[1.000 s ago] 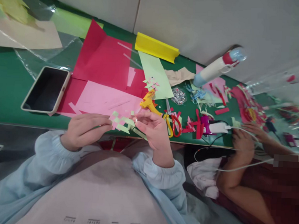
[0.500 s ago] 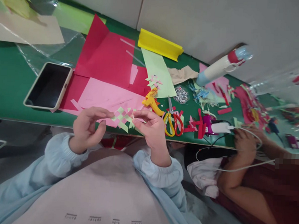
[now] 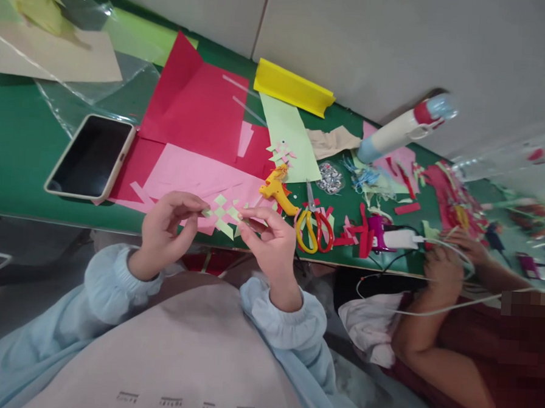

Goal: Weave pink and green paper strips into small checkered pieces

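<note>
Green-pink woven paper seems pinched in the right hand.

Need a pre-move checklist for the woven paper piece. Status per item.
1. Right hand on the woven piece: ok, fingertips at its right end.
2. Left hand gripping too: not ok, thumb spread from the fingers; whether a fingertip touches the piece, cannot tell.
3. All strips tucked tight: cannot tell, too small.
4. Scissors clear of the hands: ok, lying just right of the right hand.
5. Phone clear: ok, flat to the left of the left hand.
6. Co-worker's hands clear: ok, well off to the right.
</note>
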A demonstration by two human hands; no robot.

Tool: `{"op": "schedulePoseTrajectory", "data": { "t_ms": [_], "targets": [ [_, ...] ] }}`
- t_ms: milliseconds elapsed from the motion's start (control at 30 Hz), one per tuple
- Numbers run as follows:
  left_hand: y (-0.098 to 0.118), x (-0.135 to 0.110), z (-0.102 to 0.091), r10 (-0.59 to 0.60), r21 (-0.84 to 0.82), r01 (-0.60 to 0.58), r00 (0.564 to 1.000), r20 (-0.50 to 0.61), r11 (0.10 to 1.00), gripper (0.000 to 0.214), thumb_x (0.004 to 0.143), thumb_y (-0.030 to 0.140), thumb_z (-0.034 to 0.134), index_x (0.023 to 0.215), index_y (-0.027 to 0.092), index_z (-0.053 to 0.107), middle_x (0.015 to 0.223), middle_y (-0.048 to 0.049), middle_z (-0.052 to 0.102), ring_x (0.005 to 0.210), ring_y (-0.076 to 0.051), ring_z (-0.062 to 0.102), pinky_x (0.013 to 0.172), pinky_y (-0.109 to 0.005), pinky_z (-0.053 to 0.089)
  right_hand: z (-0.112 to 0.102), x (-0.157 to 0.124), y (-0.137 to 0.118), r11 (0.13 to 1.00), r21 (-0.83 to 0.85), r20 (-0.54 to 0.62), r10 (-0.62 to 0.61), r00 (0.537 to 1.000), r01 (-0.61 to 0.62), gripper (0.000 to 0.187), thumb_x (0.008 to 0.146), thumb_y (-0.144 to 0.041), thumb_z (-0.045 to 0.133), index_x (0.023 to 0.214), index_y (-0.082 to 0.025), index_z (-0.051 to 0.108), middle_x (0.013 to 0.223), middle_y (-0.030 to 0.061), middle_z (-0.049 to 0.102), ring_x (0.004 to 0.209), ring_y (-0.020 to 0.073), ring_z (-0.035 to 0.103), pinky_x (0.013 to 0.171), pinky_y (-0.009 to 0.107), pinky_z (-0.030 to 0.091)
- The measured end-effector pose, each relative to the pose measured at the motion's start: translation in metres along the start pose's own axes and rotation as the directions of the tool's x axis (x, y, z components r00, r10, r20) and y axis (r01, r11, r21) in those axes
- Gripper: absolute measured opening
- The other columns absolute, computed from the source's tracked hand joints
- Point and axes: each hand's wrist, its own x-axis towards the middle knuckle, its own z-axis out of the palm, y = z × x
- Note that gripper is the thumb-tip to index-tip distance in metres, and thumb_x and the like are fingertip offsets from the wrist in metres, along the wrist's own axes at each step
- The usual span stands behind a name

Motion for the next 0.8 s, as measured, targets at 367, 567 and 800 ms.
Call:
{"op": "schedulePoseTrajectory", "data": {
  "t_ms": [367, 567, 800],
  "targets": [
    [0.0039, 0.0058, 0.0034, -0.281, 0.018, 0.282, 0.959, -0.025, 0.959, 0.017, 0.078, 0.022, 0.07, 0.091, 0.018, 0.06, 0.092, -0.0033, 0.067, 0.079, -0.014, 0.067, 0.073, -0.027, 0.059, 0.0032, -0.0032, 0.0083, 1.0, -0.011, -0.008, -0.01, 1.0, 0.01, 0.012, 0.078, -0.017, 0.068, 0.089, -0.023, 0.071, 0.092, 0.0019, 0.071, 0.089, 0.0138, 0.068, 0.082, 0.027, 0.061],
    [0.0062, 0.0079, -0.004, -0.104, 0.142, 0.087, 0.988, 0.111, 0.986, 0.016, 0.084, 0.012, 0.056, 0.093, 0.017, 0.067, 0.098, -0.0066, 0.068, 0.093, -0.017, 0.066, 0.074, -0.028, 0.058, 0.0025, -0.0018, 0.0094, 0.999, -0.016, -0.019, 0.027, 0.999, -0.028, 0.009, 0.078, -0.022, 0.069, 0.087, -0.022, 0.07, 0.092, 0.003, 0.071, 0.088, 0.0151, 0.069, 0.08, 0.029, 0.062],
    [0.0104, 0.0097, -0.0038, -0.123, 0.238, 0.098, 0.988, 0.094, 0.966, 0.01, 0.08, 0.017, 0.066, 0.09, 0.018, 0.068, 0.093, -0.0049, 0.07, 0.085, -0.017, 0.068, 0.073, -0.028, 0.057, 0.0004, 0.0002, 0.0075, 0.998, -0.01, -0.039, 0.059, 0.997, -0.06, 0.01, 0.078, -0.023, 0.069, 0.088, -0.022, 0.071, 0.091, 0.0025, 0.071, 0.087, 0.0154, 0.069, 0.079, 0.029, 0.061]
  ]
}}
